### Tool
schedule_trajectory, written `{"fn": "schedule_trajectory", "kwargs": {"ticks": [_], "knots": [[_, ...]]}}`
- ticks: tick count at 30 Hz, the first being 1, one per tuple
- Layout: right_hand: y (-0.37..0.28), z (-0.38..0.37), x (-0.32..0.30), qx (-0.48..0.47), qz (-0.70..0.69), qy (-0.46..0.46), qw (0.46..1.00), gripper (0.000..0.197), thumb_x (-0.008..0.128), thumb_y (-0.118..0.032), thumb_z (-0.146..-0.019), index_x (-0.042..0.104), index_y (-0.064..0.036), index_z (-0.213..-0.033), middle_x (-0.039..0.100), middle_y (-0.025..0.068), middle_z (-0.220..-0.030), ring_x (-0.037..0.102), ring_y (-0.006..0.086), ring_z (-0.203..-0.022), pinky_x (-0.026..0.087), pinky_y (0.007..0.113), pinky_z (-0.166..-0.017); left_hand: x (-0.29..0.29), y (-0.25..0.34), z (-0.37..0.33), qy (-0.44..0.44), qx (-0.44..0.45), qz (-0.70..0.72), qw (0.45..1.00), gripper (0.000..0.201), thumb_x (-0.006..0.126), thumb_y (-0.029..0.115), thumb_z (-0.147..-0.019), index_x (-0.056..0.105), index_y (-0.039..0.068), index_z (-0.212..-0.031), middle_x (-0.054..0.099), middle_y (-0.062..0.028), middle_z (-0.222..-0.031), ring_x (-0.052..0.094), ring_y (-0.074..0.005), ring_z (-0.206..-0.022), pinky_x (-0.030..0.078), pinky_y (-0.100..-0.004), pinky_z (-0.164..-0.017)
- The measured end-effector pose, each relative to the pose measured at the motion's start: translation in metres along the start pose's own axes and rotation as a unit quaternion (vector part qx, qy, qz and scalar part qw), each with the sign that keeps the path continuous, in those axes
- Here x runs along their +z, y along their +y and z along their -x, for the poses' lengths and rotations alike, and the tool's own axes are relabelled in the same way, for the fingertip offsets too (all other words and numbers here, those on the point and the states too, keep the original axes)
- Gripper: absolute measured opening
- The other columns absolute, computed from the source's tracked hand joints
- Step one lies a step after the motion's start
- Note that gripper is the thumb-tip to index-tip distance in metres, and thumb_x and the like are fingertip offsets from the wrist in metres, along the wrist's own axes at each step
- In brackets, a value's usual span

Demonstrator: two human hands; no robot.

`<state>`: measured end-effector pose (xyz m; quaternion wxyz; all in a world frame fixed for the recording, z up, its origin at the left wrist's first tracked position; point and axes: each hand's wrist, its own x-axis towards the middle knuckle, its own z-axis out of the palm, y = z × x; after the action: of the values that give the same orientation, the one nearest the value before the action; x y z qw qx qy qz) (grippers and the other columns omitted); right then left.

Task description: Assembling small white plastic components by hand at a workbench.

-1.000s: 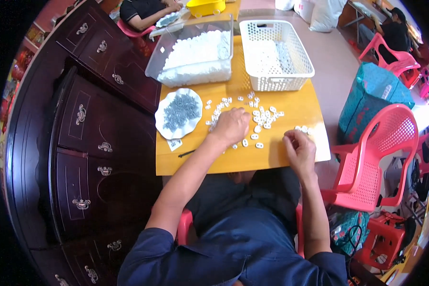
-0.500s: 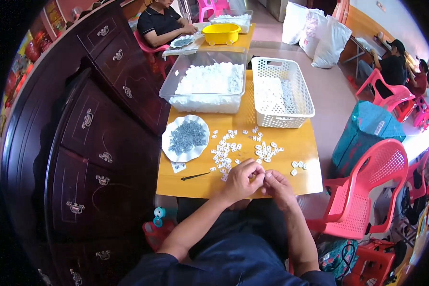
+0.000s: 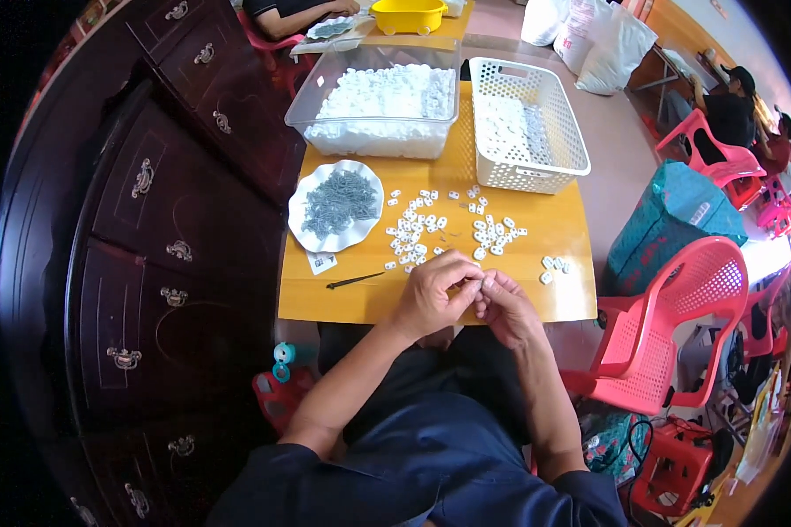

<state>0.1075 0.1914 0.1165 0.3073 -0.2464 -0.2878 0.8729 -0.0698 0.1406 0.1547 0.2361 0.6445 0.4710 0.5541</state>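
Observation:
My left hand (image 3: 434, 295) and my right hand (image 3: 510, 309) meet over the table's front edge, fingertips pinched together. Whatever small thing lies between them is mostly hidden and too small to name. Just beyond, several small white plastic pieces with two dark holes (image 3: 406, 235) are scattered on the yellow table (image 3: 325, 303). A smaller group of white pieces (image 3: 549, 263) lies to the right. On the left, a white scalloped plate (image 3: 304, 233) bears a heap of thin grey metal pieces (image 3: 338, 204). A thin black tool (image 3: 355, 280) rests in front of the plate.
A clear bin (image 3: 373, 145) full of white pieces and a white perforated basket (image 3: 536, 178) stand at the back. Dark drawers (image 3: 141, 272) line the left. A pink chair (image 3: 628, 373) and teal bag (image 3: 672, 233) are at right. Other people sit farther off.
The view has tipped downward, so the table and its things appear higher in the picture. My hands stay pinched together, with the right hand's fingers slightly turned.

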Motion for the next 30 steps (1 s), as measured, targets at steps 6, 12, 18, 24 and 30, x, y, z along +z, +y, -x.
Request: {"fn": "schedule_trajectory", "kwargs": {"ticks": [6, 12, 18, 24, 30], "knots": [[-0.006, 0.003, 0.007, -0.032, 0.105, 0.038, 0.993, 0.014, 0.068, -0.022, -0.1, 0.068, -0.0079, -0.099, 0.066, -0.0014, -0.084, 0.057, 0.0067, -0.071, 0.047, 0.022, -0.067, -0.004, 0.005, 0.001, -0.002, 0.044, -0.106, 0.993, 0.012, 0.072, -0.004, -0.083, 0.07, 0.003, -0.093, 0.069, -0.0095, -0.086, 0.068, -0.0257, -0.073, 0.053, -0.0325, -0.065], [-0.002, -0.006, 0.005, -0.104, 0.264, 0.074, 0.956, 0.013, 0.068, -0.019, -0.099, 0.068, -0.0062, -0.097, 0.067, 0.0004, -0.082, 0.06, 0.0092, -0.071, 0.049, 0.025, -0.066, -0.02, -0.009, -0.001, 0.042, -0.069, -0.006, 0.997, 0.004, 0.071, -0.002, -0.087, 0.068, 0.0, -0.09, 0.067, -0.005, -0.079, 0.063, -0.0115, -0.067, 0.05, -0.0258, -0.06], [-0.003, -0.017, 0.018, -0.281, 0.68, 0.137, 0.663, 0.011, 0.073, -0.015, -0.088, 0.071, -0.008, -0.097, 0.068, 0.0134, -0.084, 0.068, 0.029, -0.074, 0.054, 0.04, -0.067, -0.036, -0.023, 0.001, 0.08, -0.136, 0.018, 0.987, 0.004, 0.07, -0.002, -0.088, 0.067, 0.0, -0.09, 0.066, -0.0029, -0.076, 0.058, -0.0072, -0.062, 0.047, -0.0235, -0.057], [0.007, -0.028, 0.033, -0.293, 0.753, 0.131, 0.575, 0.014, 0.076, -0.015, -0.086, 0.073, -0.0068, -0.097, 0.069, 0.0104, -0.085, 0.069, 0.0307, -0.077, 0.055, 0.039, -0.067, -0.04, -0.032, 0.002, 0.068, -0.136, 0.017, 0.988, 0.002, 0.068, -0.001, -0.091, 0.068, -0.001, -0.093, 0.065, 0.0008, -0.078, 0.055, -0.0034, -0.065, 0.046, -0.0205, -0.058], [0.016, -0.038, 0.042, -0.264, 0.779, 0.111, 0.557, 0.012, 0.073, -0.02, -0.086, 0.07, -0.0102, -0.092, 0.066, 0.0099, -0.086, 0.069, 0.0319, -0.077, 0.056, 0.042, -0.066, -0.047, -0.033, 0.002, 0.075, -0.152, 0.023, 0.985, 0.004, 0.069, -0.001, -0.091, 0.068, -0.001, -0.094, 0.065, 0.0007, -0.08, 0.056, -0.0027, -0.067, 0.046, -0.0199, -0.058]]}}
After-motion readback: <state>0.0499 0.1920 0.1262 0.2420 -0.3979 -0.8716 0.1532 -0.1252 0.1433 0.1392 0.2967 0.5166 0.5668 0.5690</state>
